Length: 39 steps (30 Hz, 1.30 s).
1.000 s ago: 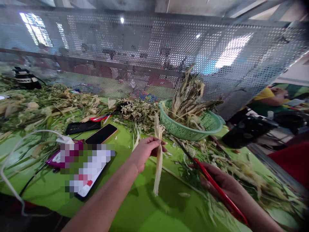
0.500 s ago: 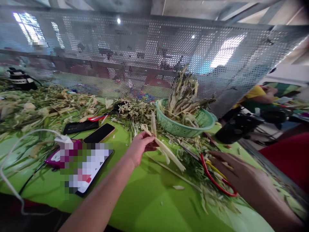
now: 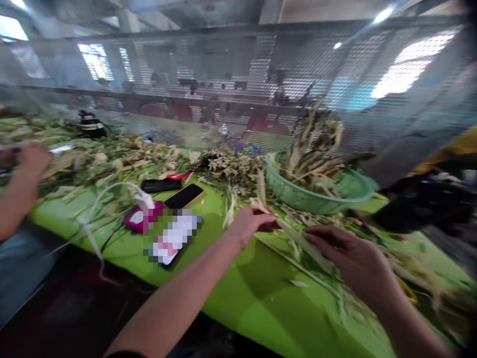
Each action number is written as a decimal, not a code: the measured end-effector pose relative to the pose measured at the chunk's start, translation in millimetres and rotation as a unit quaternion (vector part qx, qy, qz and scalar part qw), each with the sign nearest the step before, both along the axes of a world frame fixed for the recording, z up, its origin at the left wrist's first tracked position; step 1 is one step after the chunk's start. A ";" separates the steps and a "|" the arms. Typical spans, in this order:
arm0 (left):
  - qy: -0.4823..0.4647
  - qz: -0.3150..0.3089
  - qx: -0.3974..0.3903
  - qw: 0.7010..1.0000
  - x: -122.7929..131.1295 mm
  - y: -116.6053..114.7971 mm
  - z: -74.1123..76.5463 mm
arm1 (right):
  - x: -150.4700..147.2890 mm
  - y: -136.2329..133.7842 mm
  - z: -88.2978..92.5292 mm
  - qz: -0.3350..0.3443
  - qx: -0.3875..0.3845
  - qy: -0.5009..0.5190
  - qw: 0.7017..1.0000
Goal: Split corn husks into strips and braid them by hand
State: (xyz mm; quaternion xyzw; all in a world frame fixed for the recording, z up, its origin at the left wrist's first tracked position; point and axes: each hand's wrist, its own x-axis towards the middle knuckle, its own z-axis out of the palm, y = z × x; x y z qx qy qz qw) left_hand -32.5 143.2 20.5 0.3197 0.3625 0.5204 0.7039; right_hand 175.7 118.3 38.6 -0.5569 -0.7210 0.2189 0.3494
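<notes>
My left hand (image 3: 253,223) is closed, its fingertips pinching a pale dried corn husk (image 3: 261,186) over the table. From that grip a flat strip slants down to the right. My right hand (image 3: 350,256) has its thumb and forefinger closed on this strip along its edge; the other fingers curl behind, partly hidden. Under the right forearm only a bit of the scissors' yellow handle (image 3: 410,292) shows. Behind the hands, a green plastic basket (image 3: 316,199) holds a bundle of dry husks (image 3: 316,144).
Phones (image 3: 184,195), a purple pack (image 3: 136,220) and a white charger with cable (image 3: 145,200) lie on the green table (image 3: 238,278). Loose husk scraps (image 3: 149,156) cover its back. Another person's hand (image 3: 34,159) is at far left. A perforated metal panel (image 3: 223,94) stands behind.
My right hand has moved left from beside the red-handled scissors to the husk strip. The view has swung left, bringing another person's arm into sight. My left hand keeps its hold.
</notes>
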 end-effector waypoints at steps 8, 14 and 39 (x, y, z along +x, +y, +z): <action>0.089 0.022 0.064 0.994 -3.8 -2.6 4.3 | 2.8 6.4 -4.8 -0.036 0.025 -0.063 0.997; 0.471 0.192 0.319 0.800 -17.7 -33.7 3.0 | -14.3 -2.7 5.0 0.016 0.151 -0.159 0.976; 0.271 0.088 0.129 0.950 6.1 -52.5 -29.1 | -49.3 -30.5 -22.3 -0.063 0.372 -0.143 0.915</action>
